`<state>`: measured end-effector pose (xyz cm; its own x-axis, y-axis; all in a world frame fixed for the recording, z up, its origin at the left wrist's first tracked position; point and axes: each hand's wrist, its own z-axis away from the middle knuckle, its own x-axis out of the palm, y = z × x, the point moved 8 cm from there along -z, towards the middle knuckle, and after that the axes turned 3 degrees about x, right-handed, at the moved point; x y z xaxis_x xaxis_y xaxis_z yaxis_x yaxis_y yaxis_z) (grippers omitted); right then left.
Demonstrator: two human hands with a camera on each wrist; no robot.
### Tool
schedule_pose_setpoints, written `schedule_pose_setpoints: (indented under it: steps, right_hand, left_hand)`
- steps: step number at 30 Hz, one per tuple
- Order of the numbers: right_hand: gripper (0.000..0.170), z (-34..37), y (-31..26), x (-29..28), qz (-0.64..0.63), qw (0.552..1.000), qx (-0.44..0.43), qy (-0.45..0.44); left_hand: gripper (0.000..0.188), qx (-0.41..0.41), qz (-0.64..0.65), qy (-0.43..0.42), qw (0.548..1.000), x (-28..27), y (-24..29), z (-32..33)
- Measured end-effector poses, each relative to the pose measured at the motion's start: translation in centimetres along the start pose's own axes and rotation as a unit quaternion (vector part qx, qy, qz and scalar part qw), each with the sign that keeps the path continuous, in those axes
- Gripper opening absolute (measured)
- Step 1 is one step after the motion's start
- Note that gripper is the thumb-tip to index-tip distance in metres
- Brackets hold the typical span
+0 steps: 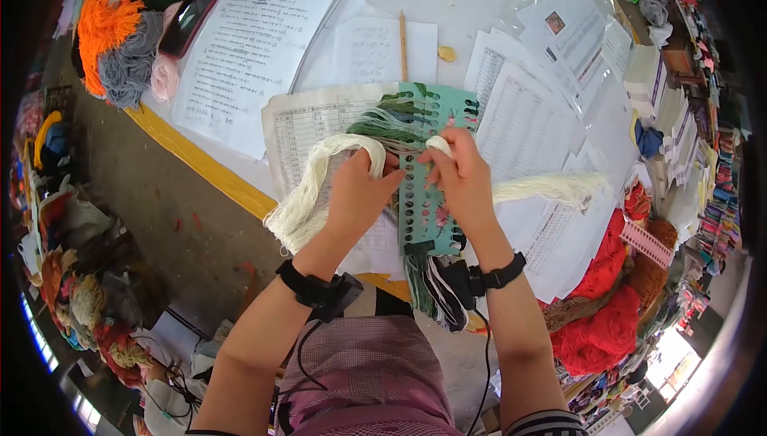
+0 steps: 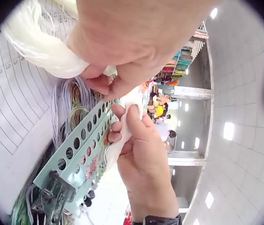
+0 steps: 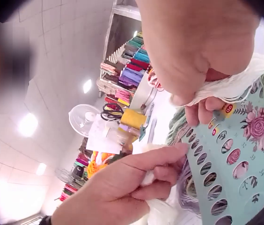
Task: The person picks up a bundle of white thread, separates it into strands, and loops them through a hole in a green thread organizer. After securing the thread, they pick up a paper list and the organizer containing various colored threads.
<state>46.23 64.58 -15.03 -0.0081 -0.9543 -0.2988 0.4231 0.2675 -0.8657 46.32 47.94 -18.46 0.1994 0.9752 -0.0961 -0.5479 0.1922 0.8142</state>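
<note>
A pale green card (image 1: 416, 228) with rows of round holes and printed flowers lies before me, with green and grey threads (image 1: 382, 123) looped at its left edge. My left hand (image 1: 359, 192) grips a thick skein of cream thread (image 1: 307, 188) just left of the card. Over the card, my right hand (image 1: 465, 176) pinches a cream thread bundle (image 2: 115, 152) between thumb and fingers. Its loose tail (image 1: 551, 188) spreads to the right over the papers. Both hands' fingertips sit close to the holes, and the left hand partly hides the thread there.
A black clip (image 1: 419, 247) grips the card's near end. Handwritten sheets (image 1: 256, 53), a phone (image 1: 192, 17) and orange yarn (image 1: 108, 29) are at left. A pencil (image 1: 403, 46) lies beyond the card. Printed papers (image 1: 527, 109) and red yarn (image 1: 599, 316) are at right.
</note>
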Motion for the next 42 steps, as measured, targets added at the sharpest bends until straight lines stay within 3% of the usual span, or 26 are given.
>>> schedule_pose_setpoints:
  steps: [1, 4, 6, 8, 11, 13, 14, 17, 19, 23, 25, 30, 38, 40, 42]
  right_hand:
    - [0.008, 0.4, -0.4, -0.3, -0.041, 0.999, 0.000, 0.010]
    - [0.010, 1.4, 0.0, -0.1, -0.006, 1.000, 0.012, 0.003]
    - [0.010, 1.5, 0.0, -0.1, -0.019, 0.999, 0.023, 0.028]
    - [0.010, 1.5, 0.3, -0.1, -0.033, 0.998, 0.032, 0.053]
    - [0.009, 1.8, 1.0, -0.2, 0.047, 0.995, 0.006, 0.089]
    - [0.013, 2.8, -1.9, 0.5, 0.199, 0.949, -0.211, 0.124]
    - [0.013, 3.0, -1.8, 0.3, 0.198, 0.949, -0.212, 0.122]
    - [0.017, 3.9, -4.0, 0.1, 0.203, 0.953, -0.198, 0.103]
    - [0.018, 3.5, -2.7, -0.2, 0.087, 0.990, -0.088, 0.073]
    - [0.020, 3.0, -1.1, -0.5, 0.010, 0.998, -0.040, 0.036]
    - [0.019, 3.1, -0.3, -0.2, -0.037, 0.999, 0.029, 0.008]
    - [0.020, 3.1, -0.3, -0.2, -0.068, 0.996, 0.046, 0.014]
    - [0.020, 3.2, 0.6, 0.1, -0.085, 0.993, 0.077, -0.005]
    - [0.023, 3.0, 0.1, 0.0, -0.031, 0.998, 0.029, 0.038]
    - [0.024, 2.8, -0.2, 0.1, 0.007, 0.998, 0.004, 0.060]
  left_hand:
    - [0.024, -0.001, 0.001, 0.000, 1.000, 0.0, -0.2, 0.0]
    - [0.022, 0.032, 0.007, -0.017, 0.999, 0.4, 0.5, 0.3]
    - [0.018, -0.012, 0.155, -0.054, 0.986, 1.4, 0.6, 0.8]
    - [0.018, 0.002, 0.150, -0.043, 0.988, 1.4, 0.9, 1.0]
    - [0.018, 0.018, 0.131, -0.037, 0.991, 1.2, 1.2, 1.2]
    - [0.018, 0.023, 0.117, -0.039, 0.992, 0.9, 1.5, 1.2]
    - [0.017, 0.027, 0.113, -0.048, 0.992, 0.8, 1.6, 1.1]
    - [0.017, 0.029, 0.136, -0.082, 0.987, 0.8, 1.1, 0.9]
    - [0.018, 0.030, 0.161, -0.107, 0.981, 1.2, 1.6, 0.6]
    - [0.019, -0.011, 0.213, -0.125, 0.969, 1.6, 1.1, 0.0]
    - [0.019, -0.020, 0.228, -0.127, 0.965, 1.6, 1.8, -0.1]
    - [0.015, -0.017, 0.135, -0.166, 0.977, 1.7, 2.2, 0.1]
    - [0.013, -0.028, 0.162, -0.138, 0.977, 2.0, 2.0, 0.2]
    - [0.014, -0.027, 0.174, -0.123, 0.977, 2.0, 1.3, 0.1]
    - [0.013, -0.010, 0.107, -0.079, 0.991, 1.4, 0.8, 0.0]
